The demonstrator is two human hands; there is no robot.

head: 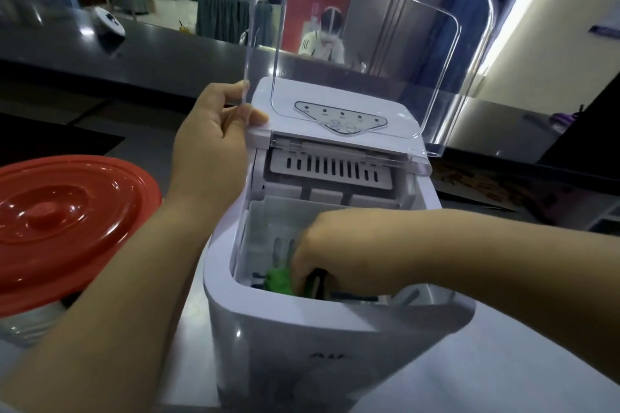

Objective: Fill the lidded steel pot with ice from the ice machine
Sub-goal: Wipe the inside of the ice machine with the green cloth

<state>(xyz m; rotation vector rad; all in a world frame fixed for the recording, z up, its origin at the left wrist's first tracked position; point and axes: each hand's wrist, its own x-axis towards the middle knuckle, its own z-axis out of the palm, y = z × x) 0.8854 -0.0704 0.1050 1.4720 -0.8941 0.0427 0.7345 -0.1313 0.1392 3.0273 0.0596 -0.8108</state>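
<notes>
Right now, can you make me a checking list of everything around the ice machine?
Surface: pale counter under the machine.
Job's things: white ice machine, its clear lid swung up; a green thing lies in the ice bin, what it is cannot be told; no ice can be made out. Red pot lid sits at the left; the pot beneath is mostly hidden.
Clutter: nothing seen.
Hands: left hand holds the clear lid's edge; right hand reaches into the bin, gripping something dark.
Cables: nothing seen.
Surroundings: dark bar counter behind; beyond it, people and covered chairs.
</notes>
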